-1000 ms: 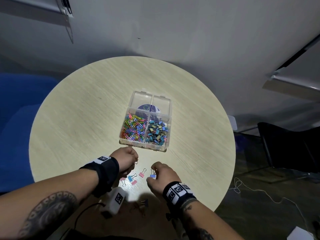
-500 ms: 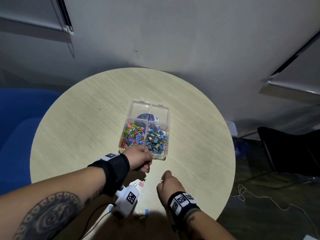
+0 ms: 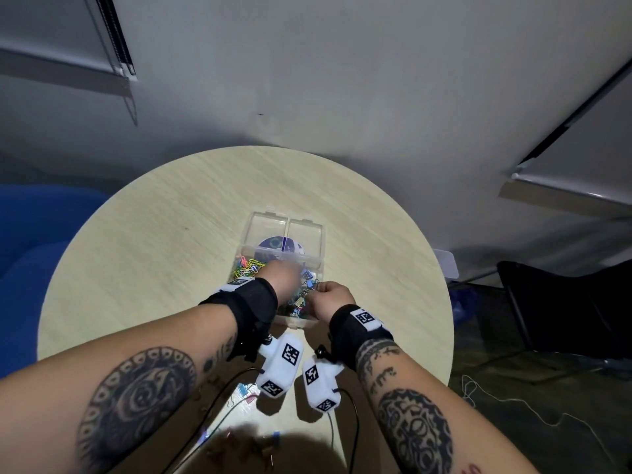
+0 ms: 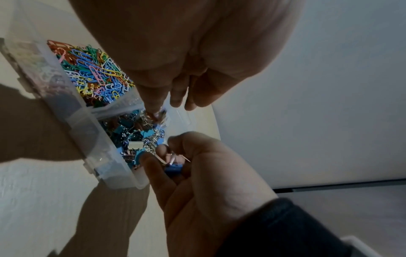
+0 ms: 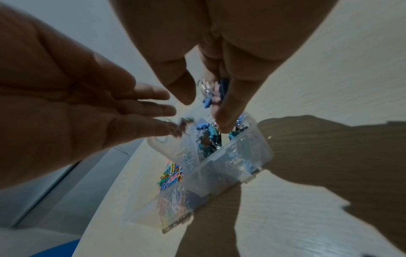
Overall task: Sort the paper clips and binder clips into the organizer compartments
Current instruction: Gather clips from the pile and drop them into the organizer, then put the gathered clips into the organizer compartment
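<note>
Nearly done, I'd say: the organizer (image 3: 309, 230) on the tabletop (image 3: 154, 234) holds heaps of paper clips (image 4: 92, 69) and binder clips (image 4: 131, 137). Left hand (image 5: 77, 104) spreads empty above it; right hand (image 4: 197, 170) pinches several binder clips. A few strays (image 3: 246, 395) remain nearby.

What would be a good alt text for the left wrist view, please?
Right hand holds small binder clips over the binder-clip compartment of a clear organizer. Left hand reaches down above it with straight fingers; colourful paper clips fill the neighbouring compartment.
</note>
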